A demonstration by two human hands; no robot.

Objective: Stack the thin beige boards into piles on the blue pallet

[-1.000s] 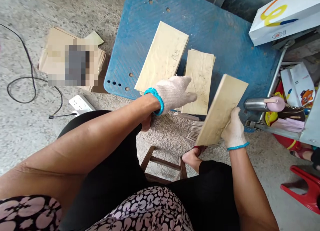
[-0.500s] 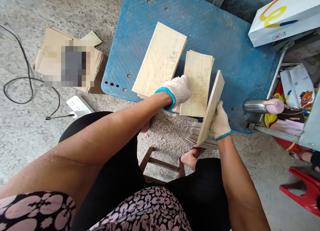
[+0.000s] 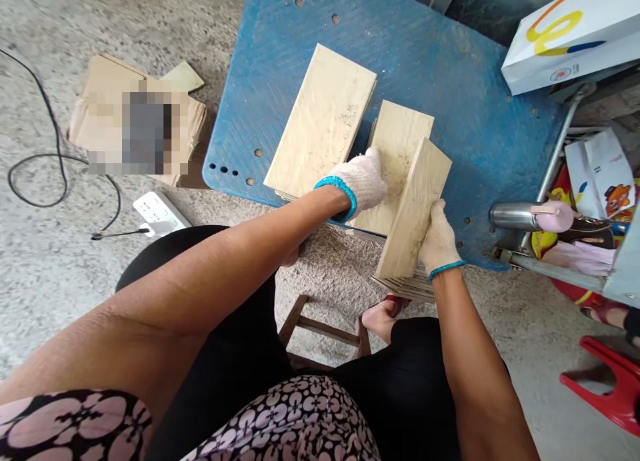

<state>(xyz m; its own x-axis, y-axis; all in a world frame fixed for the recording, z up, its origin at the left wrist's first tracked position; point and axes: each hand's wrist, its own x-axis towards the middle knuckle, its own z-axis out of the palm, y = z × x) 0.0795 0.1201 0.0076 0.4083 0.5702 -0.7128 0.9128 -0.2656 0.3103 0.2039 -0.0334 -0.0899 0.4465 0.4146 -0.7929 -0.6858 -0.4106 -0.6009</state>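
Observation:
White knitted gloves with blue cuffs cover both hands. My right hand (image 3: pixel 441 241) grips the right edge of a thin pale wooden board (image 3: pixel 414 211), which is tilted above a stack of boards (image 3: pixel 407 289) overhanging the table's near edge. My left hand (image 3: pixel 367 181) is closed over the near left part of the middle stack of boards (image 3: pixel 403 131); its fingertips are turned away, so what they hold, if anything, is hidden. Left of that hand lies a larger stack of boards (image 3: pixel 320 118), with dark specks on its top face.
The stacks rest on a blue table (image 3: pixel 280 54). A steel flask (image 3: pixel 513 216) and a white paper bag (image 3: pixel 565 51) are at the right. On the floor are a cardboard stack (image 3: pixel 87 124), a white power strip (image 3: pixel 163 213) with a black cord, and a red stool (image 3: pixel 613 381).
The board in my right hand has gone from nearly edge-on to a flatter tilt, showing its face above the right stack. My left hand has shifted very slightly right.

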